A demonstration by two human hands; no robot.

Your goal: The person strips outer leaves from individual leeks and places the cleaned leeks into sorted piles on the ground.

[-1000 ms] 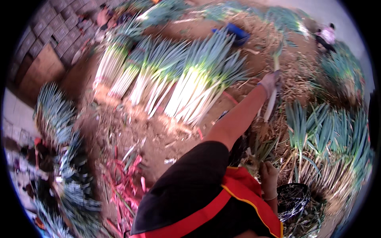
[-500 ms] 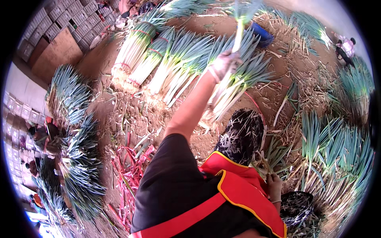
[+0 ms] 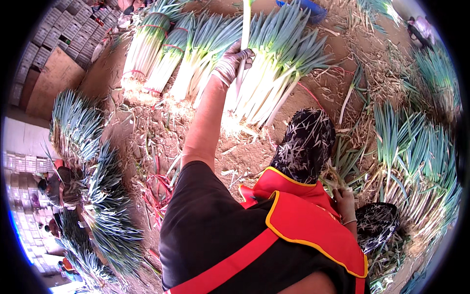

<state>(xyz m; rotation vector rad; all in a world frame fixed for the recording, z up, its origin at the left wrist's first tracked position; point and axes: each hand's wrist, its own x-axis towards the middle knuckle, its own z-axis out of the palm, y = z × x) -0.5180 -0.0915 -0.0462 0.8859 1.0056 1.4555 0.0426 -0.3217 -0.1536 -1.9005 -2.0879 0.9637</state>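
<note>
My left hand (image 3: 233, 63), gloved and stretched far forward, is closed around the white shank of a long green onion (image 3: 246, 25). The onion stands nearly upright, and its leafy top runs out of view. Just beneath and to the right lies a loose pile of green onions (image 3: 267, 81), white ends toward me. Down at the lower right, my gloved right hand (image 3: 345, 203) is bent beside my knee, its fingers curled at some pale stripped leaves (image 3: 338, 182). What it grips is partly hidden.
Tied onion bundles (image 3: 144, 51) lie at the far left of the row. Unpeeled onions (image 3: 416, 157) are heaped on the right, more (image 3: 105, 196) on the left. Red straps (image 3: 159, 193) are on the ground. A blue container (image 3: 311, 11) stands at the back; people (image 3: 58, 186) sit at left.
My left hand has drawn the green onion back and to the left, lower over the pile. The whole view has shifted slightly. My right hand stays by the stripped leaves.
</note>
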